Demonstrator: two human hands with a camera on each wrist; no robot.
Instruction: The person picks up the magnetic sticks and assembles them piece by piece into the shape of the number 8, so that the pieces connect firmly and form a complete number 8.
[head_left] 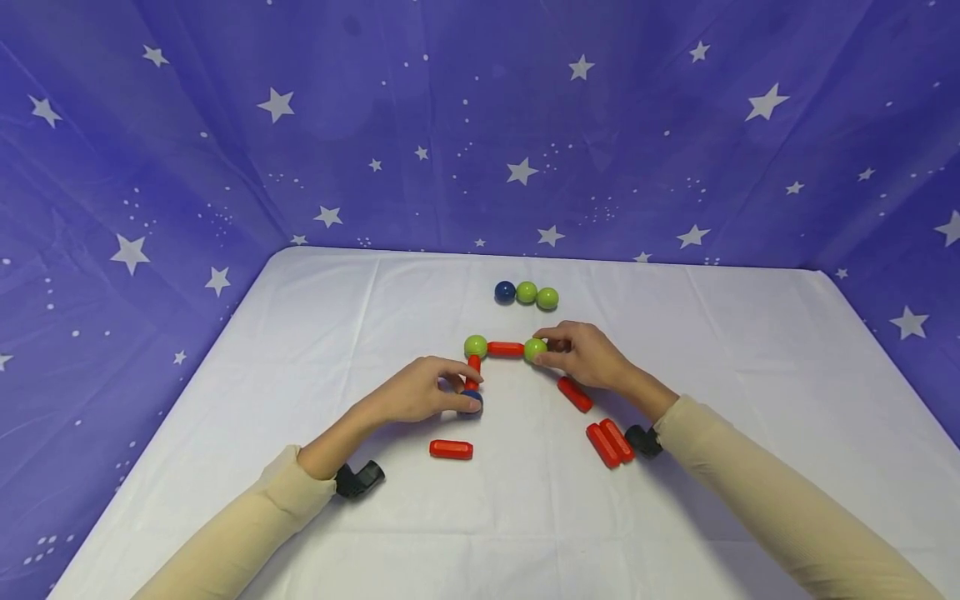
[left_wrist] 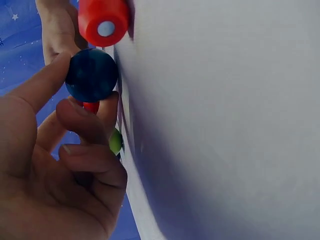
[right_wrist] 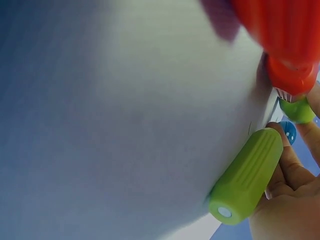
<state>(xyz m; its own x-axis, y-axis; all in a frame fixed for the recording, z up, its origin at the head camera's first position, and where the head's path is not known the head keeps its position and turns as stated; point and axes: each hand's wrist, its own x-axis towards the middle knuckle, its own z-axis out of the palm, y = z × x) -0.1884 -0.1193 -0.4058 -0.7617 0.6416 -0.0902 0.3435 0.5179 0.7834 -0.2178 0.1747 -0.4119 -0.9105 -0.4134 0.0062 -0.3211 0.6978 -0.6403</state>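
My left hand [head_left: 423, 390] pinches a dark blue ball [head_left: 471, 403] between thumb and fingers; the left wrist view shows this blue ball [left_wrist: 92, 75] up close. From it a red rod [head_left: 473, 372] runs back to a green ball [head_left: 476, 347]. A second red rod [head_left: 506, 349] goes rightward from that corner to another green ball [head_left: 533, 348], which my right hand [head_left: 588, 354] holds with thumb and fingers. Together the pieces form an angle lying on the table. In the right wrist view, a green rod [right_wrist: 247, 175] lies beside the right hand; the head view hides it.
Loose red rods lie nearer me: one [head_left: 451, 450] below the left hand, one [head_left: 574, 394] below the right, and a side-by-side pair [head_left: 610, 442] by the right wrist. Behind, a blue ball [head_left: 505, 292] and two green balls [head_left: 537, 295] stand in a row on the white-covered table [head_left: 337, 333].
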